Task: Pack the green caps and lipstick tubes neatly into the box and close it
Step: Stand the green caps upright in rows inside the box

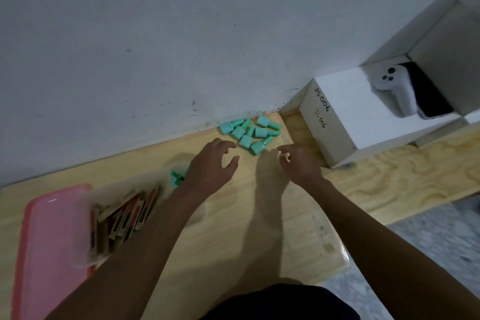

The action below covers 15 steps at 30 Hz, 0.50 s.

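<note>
Several green caps [250,132] lie in a loose cluster on the wooden board by the wall. My left hand [211,166] hovers just short of them, fingers spread and loosely curved, holding nothing. My right hand [298,163] is to the right of the cluster, fingers loosely curled, with nothing visible in it. A clear plastic box [85,249] sits under my left forearm. It holds several lipstick tubes [124,213] lying side by side, and a few green caps [178,179] at its far end.
A pink lid [49,241] lies flat at the left, partly under the clear box. A white carton [345,122] marked "JS 006" stands at the right with a white controller [394,88] behind it. The wall runs along the far edge of the board [272,228].
</note>
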### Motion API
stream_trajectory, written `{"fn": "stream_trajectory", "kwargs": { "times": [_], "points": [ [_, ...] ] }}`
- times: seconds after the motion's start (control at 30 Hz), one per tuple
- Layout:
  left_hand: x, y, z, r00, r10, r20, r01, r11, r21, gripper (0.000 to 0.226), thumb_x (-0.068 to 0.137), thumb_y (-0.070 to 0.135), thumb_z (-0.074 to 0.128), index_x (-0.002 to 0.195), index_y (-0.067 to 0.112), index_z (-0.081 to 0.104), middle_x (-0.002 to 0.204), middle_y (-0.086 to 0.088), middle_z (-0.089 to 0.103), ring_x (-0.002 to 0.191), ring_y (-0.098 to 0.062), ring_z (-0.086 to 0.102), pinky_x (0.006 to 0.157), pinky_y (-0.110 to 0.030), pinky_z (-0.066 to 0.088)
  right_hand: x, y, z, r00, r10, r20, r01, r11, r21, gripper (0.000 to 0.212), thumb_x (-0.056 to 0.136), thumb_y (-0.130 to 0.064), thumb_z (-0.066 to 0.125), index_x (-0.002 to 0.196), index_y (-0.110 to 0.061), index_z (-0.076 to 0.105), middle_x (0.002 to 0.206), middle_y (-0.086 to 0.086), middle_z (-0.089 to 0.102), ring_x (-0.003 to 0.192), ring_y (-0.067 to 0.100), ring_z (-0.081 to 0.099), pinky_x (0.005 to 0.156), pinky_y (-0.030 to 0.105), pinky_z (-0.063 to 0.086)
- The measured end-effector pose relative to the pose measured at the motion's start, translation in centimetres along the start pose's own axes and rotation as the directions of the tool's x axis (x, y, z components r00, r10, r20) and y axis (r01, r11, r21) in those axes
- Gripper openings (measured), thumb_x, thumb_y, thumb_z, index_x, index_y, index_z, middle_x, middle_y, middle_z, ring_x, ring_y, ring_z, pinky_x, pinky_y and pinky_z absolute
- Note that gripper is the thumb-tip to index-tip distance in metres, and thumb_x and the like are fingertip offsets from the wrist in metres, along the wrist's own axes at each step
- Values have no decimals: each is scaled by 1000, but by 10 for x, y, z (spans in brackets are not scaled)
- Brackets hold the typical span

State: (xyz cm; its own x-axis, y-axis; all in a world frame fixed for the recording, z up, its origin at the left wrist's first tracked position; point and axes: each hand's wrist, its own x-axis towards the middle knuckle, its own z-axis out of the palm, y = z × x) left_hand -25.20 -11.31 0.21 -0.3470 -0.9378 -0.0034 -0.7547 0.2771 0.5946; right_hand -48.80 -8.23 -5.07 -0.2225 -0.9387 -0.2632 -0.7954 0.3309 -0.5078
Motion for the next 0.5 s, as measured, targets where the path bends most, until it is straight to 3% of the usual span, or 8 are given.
{"fn": "stream_trajectory", "kwargs": {
  "times": [0.1,0.2,0.37,0.5],
  "points": [
    [34,-2,16,981,-61,186,48,996,72,44,88,38,57,129,23,53,129,-1,55,115,-20,54,90,-36,49,20,-7,-4,994,-105,26,108,977,-183,36,93,-16,51,128,-22,59,134,5,57,112,27,58,90,37,51],
    [62,-1,31,953,-99,288,65,990,125,48,92,35,51,136,18,47,141,-7,46,127,-26,46,100,-41,44,38,-15,-4,976,-184,119,212,934,-288,43,95,-15,45,138,-21,48,145,7,45,121,31,51,92,44,51],
    [94,3,53,911,-155,383,80,976,204,47,96,29,43,141,13,40,146,-9,40,131,-30,43,102,-44,42,54,-14,6,954,-253,159,295,880,-371,40,95,-24,47,135,-25,51,136,6,50,111,27,52,83,44,51],
    [104,13,66,928,-170,331,80,960,268,39,96,21,42,134,14,47,138,-8,48,123,-29,50,94,-43,46,57,-6,7,948,-272,166,313,895,-317,34,94,-30,54,127,-25,60,125,3,57,106,22,54,78,35,49]
  ]
}}
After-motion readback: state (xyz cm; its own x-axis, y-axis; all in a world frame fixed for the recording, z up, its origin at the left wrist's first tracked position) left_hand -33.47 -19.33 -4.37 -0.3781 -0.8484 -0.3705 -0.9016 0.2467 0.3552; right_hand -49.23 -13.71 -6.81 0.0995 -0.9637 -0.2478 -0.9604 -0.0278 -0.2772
